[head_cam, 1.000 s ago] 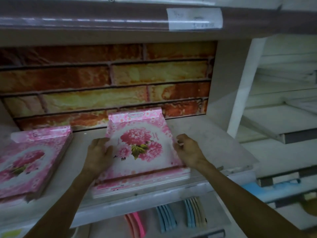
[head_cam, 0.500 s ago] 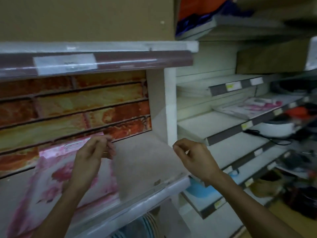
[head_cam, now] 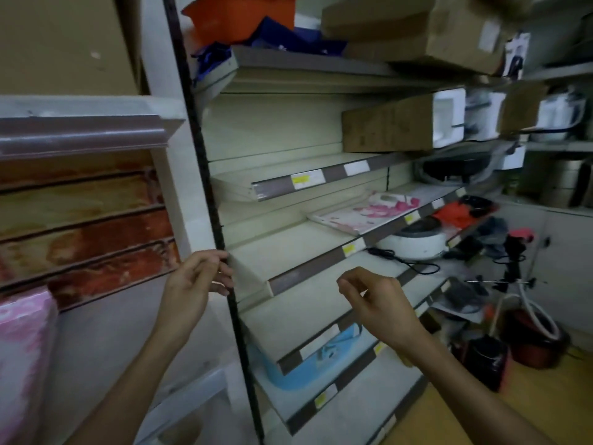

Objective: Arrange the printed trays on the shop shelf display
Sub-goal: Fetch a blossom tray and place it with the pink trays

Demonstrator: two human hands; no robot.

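Note:
A pink floral printed tray (head_cam: 22,358) lies on the left shelf (head_cam: 106,342), cut off by the frame's left edge. Another pink floral tray (head_cam: 365,211) lies flat on a middle shelf (head_cam: 288,252) of the right-hand unit. My left hand (head_cam: 195,285) hovers in front of the dark upright post (head_cam: 221,252) between the two units, fingers loosely curled and holding nothing. My right hand (head_cam: 378,303) hangs in front of the lower right shelves, fingers apart and bent, also holding nothing. Neither hand touches a tray.
Brick-pattern backing (head_cam: 80,220) lines the left unit. Cardboard boxes (head_cam: 391,130) sit on upper right shelves. A white round appliance (head_cam: 417,242) with a black cord sits right of the tray. A light blue item (head_cam: 305,364) lies on a low shelf. Dark pots (head_cam: 532,342) stand on the floor.
Both hands have let go of the floral tray on the left shelf and lifted away. The view has swung right, bringing the right-hand shelving unit into sight.

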